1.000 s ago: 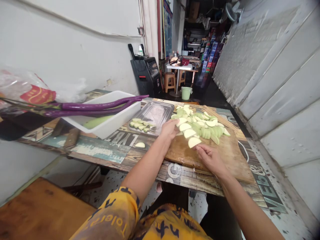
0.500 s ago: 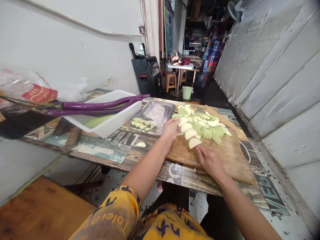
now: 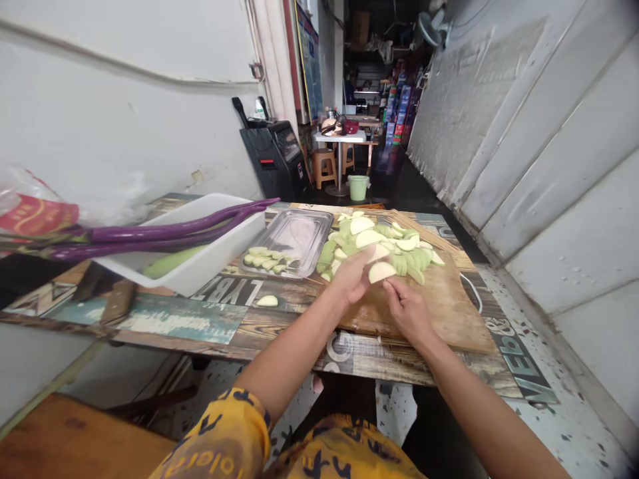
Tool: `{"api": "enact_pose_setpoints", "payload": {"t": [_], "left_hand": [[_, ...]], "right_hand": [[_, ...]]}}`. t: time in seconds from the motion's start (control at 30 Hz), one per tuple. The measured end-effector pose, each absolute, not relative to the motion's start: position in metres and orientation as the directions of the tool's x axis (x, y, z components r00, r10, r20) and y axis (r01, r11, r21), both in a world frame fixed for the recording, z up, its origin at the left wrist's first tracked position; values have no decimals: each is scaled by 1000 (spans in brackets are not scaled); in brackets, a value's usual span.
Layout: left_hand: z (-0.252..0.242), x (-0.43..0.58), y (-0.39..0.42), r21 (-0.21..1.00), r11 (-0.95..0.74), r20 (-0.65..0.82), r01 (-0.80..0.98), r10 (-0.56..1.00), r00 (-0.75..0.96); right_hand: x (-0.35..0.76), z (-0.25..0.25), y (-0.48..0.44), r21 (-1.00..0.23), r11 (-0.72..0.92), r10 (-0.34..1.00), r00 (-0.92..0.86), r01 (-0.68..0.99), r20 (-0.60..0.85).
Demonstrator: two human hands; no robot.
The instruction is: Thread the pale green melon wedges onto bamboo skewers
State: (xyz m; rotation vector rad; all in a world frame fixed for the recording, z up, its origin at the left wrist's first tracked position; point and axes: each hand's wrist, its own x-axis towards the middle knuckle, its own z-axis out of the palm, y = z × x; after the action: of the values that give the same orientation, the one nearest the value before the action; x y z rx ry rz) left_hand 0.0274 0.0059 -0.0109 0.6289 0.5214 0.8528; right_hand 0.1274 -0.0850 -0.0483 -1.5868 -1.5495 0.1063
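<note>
A heap of pale green vegetable slices lies on a wooden cutting board. My left hand is cupped against the near left side of the heap, fingers curled together round some slices. My right hand sits close beside it on the board, its fingertips pinching the nearest pale slice. The two hands press that slice between them.
A metal tray with several slices stands left of the board. A white tub carries long purple eggplants. One loose slice lies on the table, and a knife handle lies at the left. A grey wall runs along the right.
Both hands have closed in towards each other at the near end of the heap, pushing slices together. The camera has swung slightly, shifting the scene left.
</note>
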Motion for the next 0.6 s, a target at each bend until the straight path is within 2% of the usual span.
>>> {"api": "enact_pose_setpoints", "payload": {"t": [0.2,0.6], "left_hand": [[-12,33,0,672,427,-146,-605,877,457],[-24,40,-6,711,365,-139,-600,910,390]], "right_hand": [[124,-50,-87,-577,236,849,124,782,514],[123,-58,-88,-567,231,839,133,790,527]]}}
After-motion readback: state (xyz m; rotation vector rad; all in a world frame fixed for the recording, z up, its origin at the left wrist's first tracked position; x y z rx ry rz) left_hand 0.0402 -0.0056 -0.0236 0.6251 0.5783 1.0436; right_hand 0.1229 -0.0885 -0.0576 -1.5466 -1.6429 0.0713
